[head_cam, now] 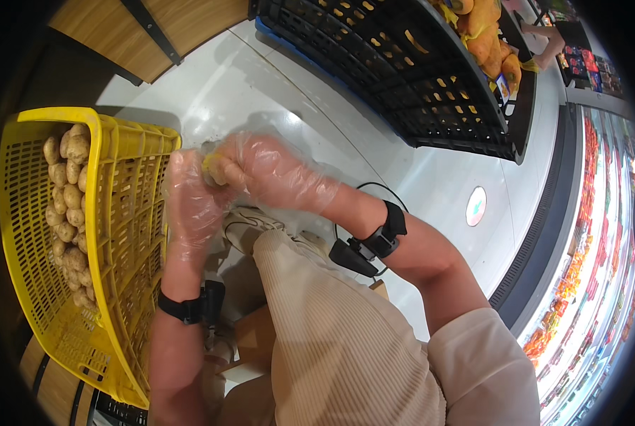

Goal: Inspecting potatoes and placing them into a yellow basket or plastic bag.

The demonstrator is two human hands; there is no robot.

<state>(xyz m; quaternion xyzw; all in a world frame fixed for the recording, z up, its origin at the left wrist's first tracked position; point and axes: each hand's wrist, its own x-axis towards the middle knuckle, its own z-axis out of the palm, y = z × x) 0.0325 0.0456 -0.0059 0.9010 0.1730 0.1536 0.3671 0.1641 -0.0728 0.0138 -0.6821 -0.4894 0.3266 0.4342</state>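
Note:
Both my hands wear clear plastic gloves and meet above the floor, beside a yellow plastic crate (96, 234). My right hand (269, 168) has its fingers curled around a small piece of yellow material (209, 162), possibly netting; most of it is hidden in the grip. Up against those fingers is my left hand (189, 194), its thumb side facing up. The left fingers are out of sight behind the palm, so its hold is unclear. Inside the yellow crate lie several potatoes (72, 197), piled along its far part.
A black plastic crate (402, 69) at upper right carries orange-brown produce (487, 42) in yellow netting. Another person's arm (549, 45) reaches toward that netting. A lit refrigerated display (578, 282) lines the right side. Wooden panelling (152, 26) stands at upper left.

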